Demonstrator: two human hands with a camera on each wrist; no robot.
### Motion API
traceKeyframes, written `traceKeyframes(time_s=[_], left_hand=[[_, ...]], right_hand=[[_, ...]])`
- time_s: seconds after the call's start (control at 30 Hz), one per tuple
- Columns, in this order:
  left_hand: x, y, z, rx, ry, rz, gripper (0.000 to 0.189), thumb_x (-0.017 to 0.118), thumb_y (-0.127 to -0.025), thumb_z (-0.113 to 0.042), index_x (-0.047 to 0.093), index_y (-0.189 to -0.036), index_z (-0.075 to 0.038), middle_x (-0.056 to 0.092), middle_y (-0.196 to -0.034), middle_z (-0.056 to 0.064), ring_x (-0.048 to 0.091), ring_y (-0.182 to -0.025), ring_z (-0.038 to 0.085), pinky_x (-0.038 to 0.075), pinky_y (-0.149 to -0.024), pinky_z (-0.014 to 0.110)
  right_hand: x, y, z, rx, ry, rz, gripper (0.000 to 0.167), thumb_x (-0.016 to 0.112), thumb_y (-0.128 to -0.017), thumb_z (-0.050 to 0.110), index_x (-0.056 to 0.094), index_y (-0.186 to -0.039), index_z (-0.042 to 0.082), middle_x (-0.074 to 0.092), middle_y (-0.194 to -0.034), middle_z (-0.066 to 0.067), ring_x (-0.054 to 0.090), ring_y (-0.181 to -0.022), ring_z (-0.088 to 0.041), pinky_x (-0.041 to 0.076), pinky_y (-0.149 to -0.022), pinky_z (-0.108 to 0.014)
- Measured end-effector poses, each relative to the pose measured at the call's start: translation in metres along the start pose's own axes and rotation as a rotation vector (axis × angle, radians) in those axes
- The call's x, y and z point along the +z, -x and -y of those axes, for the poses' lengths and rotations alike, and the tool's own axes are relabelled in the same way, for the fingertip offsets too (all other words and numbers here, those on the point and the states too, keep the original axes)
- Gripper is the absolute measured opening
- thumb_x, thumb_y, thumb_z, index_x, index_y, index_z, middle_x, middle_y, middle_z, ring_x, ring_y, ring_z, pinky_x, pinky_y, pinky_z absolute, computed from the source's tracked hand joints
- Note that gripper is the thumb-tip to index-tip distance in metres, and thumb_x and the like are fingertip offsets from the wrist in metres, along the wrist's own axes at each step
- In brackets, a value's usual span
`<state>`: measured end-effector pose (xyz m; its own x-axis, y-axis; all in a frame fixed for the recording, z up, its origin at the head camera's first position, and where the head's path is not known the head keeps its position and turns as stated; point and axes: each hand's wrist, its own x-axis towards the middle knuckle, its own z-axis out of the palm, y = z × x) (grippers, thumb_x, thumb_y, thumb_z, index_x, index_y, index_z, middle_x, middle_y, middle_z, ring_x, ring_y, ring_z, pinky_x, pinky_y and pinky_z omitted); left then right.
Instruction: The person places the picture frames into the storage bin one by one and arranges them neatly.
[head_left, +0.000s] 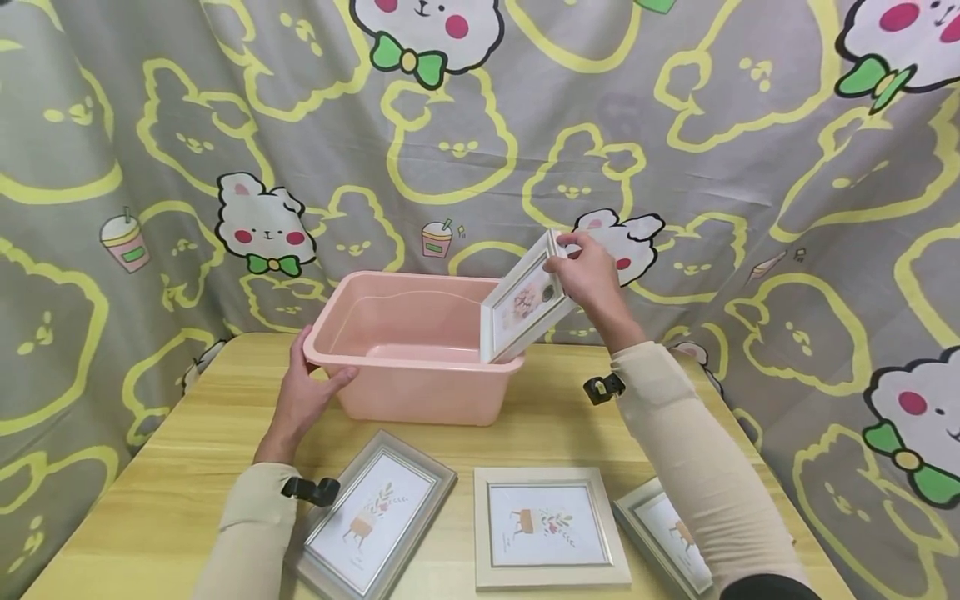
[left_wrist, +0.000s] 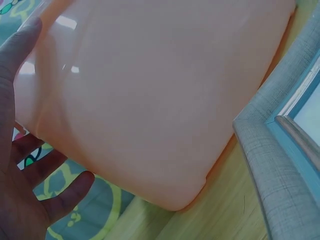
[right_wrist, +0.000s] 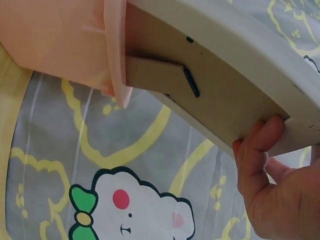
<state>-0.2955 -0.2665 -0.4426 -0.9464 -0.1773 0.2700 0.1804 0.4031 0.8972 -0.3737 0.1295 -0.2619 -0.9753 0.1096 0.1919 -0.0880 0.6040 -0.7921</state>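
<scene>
A pink plastic tub stands at the back of the table. My left hand holds its left front corner, the thumb along the front and the fingers around the side; in the left wrist view the thumb lies on the tub's wall. Pinched at its upper end by my right hand is a white picture frame with a pink floral print. It leans tilted over the tub's right end, its lower edge inside the rim. The right wrist view shows its brown backing and folded-out stand.
Three more picture frames with plant-pot prints lie near the front of the wooden table: a grey one, a cream one and another partly under my right sleeve. A patterned curtain hangs right behind the tub.
</scene>
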Motion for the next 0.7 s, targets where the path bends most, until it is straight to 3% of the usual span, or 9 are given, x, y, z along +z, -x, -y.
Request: traceKeyframes(time_s=[0.7], left_hand=[[0.0, 0.0, 0.002, 0.014, -0.013, -0.016, 0.106, 0.078, -0.08, -0.034, 0.005, -0.156, -0.024, 0.037, -0.149, 0.017, 0.039, -0.13, 0.035, 0.03, -0.107, 0.063]], right_hand=[[0.045, 0.0, -0.009, 0.018, 0.068, 0.017, 0.055, 0.067, -0.081, 0.03, 0.053, -0.133, 0.017, 0.06, -0.119, -0.013, 0.057, -0.102, -0.027, 0.05, -0.082, -0.039]])
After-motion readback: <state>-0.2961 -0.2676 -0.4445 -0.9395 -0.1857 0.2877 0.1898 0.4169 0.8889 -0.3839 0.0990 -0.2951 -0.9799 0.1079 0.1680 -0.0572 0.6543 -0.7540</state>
